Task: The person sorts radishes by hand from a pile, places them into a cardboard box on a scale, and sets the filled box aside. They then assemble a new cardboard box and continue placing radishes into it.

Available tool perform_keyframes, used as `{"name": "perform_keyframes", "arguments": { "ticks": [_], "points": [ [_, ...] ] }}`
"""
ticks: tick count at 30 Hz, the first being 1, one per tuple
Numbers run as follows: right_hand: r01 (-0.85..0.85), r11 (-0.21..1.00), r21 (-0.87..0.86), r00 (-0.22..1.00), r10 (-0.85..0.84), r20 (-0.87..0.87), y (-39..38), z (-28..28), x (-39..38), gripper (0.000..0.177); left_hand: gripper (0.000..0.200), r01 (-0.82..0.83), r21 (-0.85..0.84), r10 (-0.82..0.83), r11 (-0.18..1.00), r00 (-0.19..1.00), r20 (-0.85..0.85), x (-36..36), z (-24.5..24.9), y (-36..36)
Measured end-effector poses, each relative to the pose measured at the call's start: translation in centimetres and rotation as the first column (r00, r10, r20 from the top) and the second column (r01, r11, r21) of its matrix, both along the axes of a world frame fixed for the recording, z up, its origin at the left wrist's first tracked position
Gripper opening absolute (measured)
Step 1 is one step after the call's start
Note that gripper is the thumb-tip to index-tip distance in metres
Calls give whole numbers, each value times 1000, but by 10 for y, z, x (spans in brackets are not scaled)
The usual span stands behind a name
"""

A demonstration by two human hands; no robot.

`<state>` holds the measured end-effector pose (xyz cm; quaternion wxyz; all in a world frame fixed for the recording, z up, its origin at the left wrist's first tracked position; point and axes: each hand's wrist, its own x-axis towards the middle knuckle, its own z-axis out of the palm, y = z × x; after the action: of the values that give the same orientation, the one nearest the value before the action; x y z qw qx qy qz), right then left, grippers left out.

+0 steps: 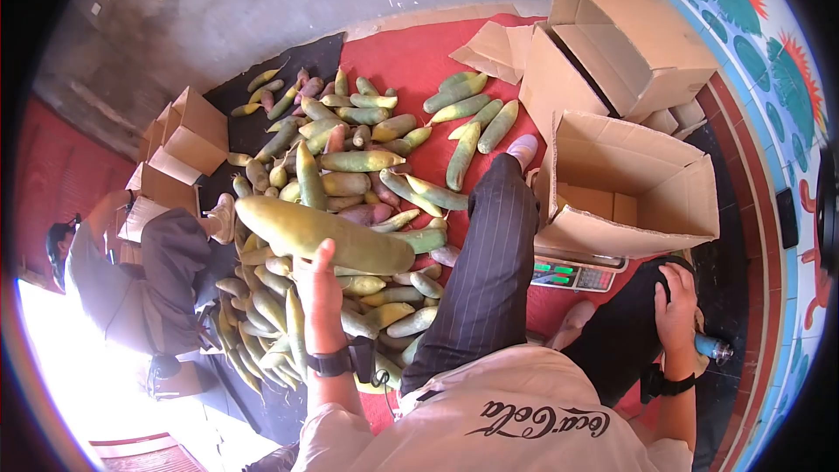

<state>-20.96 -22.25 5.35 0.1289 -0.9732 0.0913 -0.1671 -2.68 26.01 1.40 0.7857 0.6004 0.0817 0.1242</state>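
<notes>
While gripping large radish (306, 224) in half-curled left hand (318, 284), steady its overhang with loosely spread, empty right hand (676, 308).

A thick yellow-green radish (336, 232) is held slantwise above a pile of radishes (360, 162).

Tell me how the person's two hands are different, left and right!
The left hand grips a big green radish; the right hand rests on the right leg, with no radish. The left hand's fingers are mostly hidden by the radish; the right hand's fingers show. Both hands are bare, with black bands on the wrists.
</notes>
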Motion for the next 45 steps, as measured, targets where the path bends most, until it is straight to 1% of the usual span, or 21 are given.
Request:
{"name": "perform_keyframes", "arguments": {
  "ticks": [3,5,7,9,11,13,16,19,23,24,25,26,27,28,30,34,35,37,39,43,45],
  "points": [
    [-118,983,140,990,105,98,35,28,16,30,58,115,-227,-92,967,990,108,-6,33,-13],
    [-225,910,349,967,164,194,51,33,24,34,65,155,-331,-137,931,987,78,-14,48,-39],
    [-270,868,417,961,212,180,76,51,30,39,66,228,-426,-239,876,971,29,-20,54,-71],
    [-394,850,351,918,341,204,95,60,38,51,55,387,-569,-452,725,891,30,-30,61,-103],
    [-454,845,284,886,461,44,108,70,42,71,50,436,-613,-544,659,839,12,-31,44,-132],
    [-406,797,447,878,477,-52,119,65,40,77,48,521,-604,-632,603,774,37,-34,41,-158],
    [-282,823,494,936,349,-46,117,39,29,86,45,618,-580,-720,531,690,76,-34,53,-191],
    [-190,840,508,977,215,9,106,36,22,88,53,708,-495,-772,504,626,110,-33,65,-216],
    [-167,731,661,986,133,102,88,40,21,78,70,849,-377,-888,371,443,123,-27,64,-238],
    [-126,577,807,992,65,108,80,44,20,75,72,892,-252,-893,375,421,158,-23,65,-241],
    [-89,393,915,995,-2,98,71,47,18,72,72,891,-258,-893,374,421,161,-17,60,-243],
    [-59,391,919,996,-41,81,60,53,17,69,73,898,110,-904,426,417,97,-9,48,-245],
    [-29,387,922,995,-79,64,49,58,17,66,74,791,464,-901,398,433,34,-3,40,-245],
    [-23,407,913,994,-90,65,42,61,20,65,72,533,741,-853,409,512,103,1,33,-247],
    [25,464,886,989,-141,46,26,65,20,63,73,353,873,-847,337,518,118,7,19,-248],
    [54,526,849,983,-176,46,4,80,26,60,73,199,962,-865,185,498,64,7,-2,-245],
    [60,531,845,984,-171,38,0,85,31,60,73,207,959,-862,192,503,64,8,-5,-245],
    [121,683,720,987,-161,-13,-10,95,44,60,72,165,974,-875,157,480,59,8,-8,-247],
    [140,707,694,987,-153,-43,-29,90,60,58,70,180,966,-879,188,470,83,9,-8,-247],
    [152,846,512,979,-58,-195,-55,64,98,51,70,234,946,-889,222,447,99,10,-8,-245],
    [189,918,349,909,-29,-415,-60,53,121,50,70,233,948,-891,216,445,93,10,-9,-243]
  ]
}}
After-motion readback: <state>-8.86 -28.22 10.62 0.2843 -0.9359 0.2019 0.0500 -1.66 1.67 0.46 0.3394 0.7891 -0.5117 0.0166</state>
